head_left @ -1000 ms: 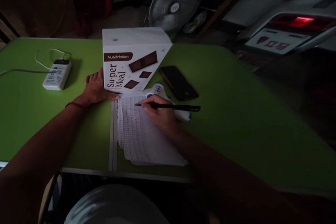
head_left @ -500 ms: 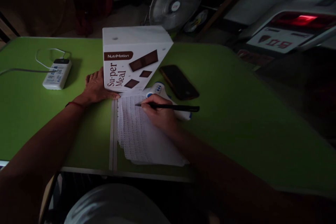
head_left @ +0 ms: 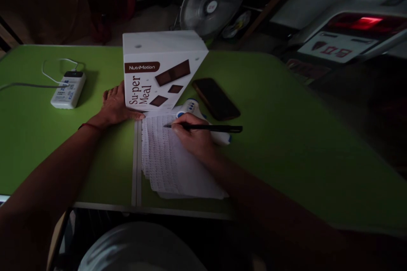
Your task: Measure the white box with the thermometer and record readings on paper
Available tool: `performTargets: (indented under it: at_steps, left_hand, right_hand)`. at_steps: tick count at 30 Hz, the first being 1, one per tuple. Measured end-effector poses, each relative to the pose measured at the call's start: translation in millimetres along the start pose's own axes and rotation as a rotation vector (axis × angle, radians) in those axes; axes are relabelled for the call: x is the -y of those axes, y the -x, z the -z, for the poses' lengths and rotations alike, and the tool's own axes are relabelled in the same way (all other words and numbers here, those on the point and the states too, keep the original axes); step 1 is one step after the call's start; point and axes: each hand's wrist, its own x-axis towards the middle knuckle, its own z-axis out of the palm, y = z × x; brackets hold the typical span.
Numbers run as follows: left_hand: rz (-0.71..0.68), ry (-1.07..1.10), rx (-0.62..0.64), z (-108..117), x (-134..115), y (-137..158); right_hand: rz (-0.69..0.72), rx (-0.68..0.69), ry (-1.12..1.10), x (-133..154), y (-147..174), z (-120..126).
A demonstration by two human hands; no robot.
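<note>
Writing is under way: the right hand [head_left: 194, 137] grips a black pen [head_left: 206, 127], tip on the sheet [head_left: 165, 165] at the near table edge, while the left hand [head_left: 115, 106] lies flat, steadying the white box [head_left: 159, 72] just beyond it, so the next stroke wants the paper held firm

Green table [head_left: 286, 144], two leaves butted along a pale metal seam [head_left: 136, 161] running front to back. On left leaf: white power bank [head_left: 68, 89] near the far edge, white cable [head_left: 54, 70] looped behind it and trailing off left. Left hand [head_left: 115, 106] flat on the surface, against the left side of a white box [head_left: 160, 70] standing upright astride the seam. On right leaf: stack of white sheets [head_left: 165, 165] just right of the seam, near front edge. White-and-blue device [head_left: 195, 112] at the stack's far corner. Dark phone [head_left: 215, 98] face up, just beyond the device, right of the box.
</note>
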Motion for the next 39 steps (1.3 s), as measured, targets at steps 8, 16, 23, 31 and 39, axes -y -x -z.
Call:
performTargets:
  at_steps: [8, 16, 23, 31, 39]
  left_hand:
    - [0.002, -0.008, 0.005, 2.5, -5.5, 1.2]
    - [0.004, 0.009, 0.002, 1.0, -0.2, 0.1]
    - [0.001, 0.016, 0.010, 2.4, -1.8, 1.1]
    - [-0.004, 0.026, 0.010, 1.5, 0.7, 0.4]
    - [0.006, 0.012, 0.026, 4.6, -5.2, 2.3]
  right_hand:
    - [0.009, -0.022, 0.029, 0.3, -0.5, -1.6]
    - [-0.024, -0.001, -0.016, -1.9, -0.7, 0.2]
    - [-0.054, -0.045, -0.013, 1.7, -0.2, -1.2]
    - [-0.078, -0.031, 0.023, 3.0, -1.3, 0.4]
    - [-0.036, -0.030, -0.005, 1.7, 0.0, -0.8]
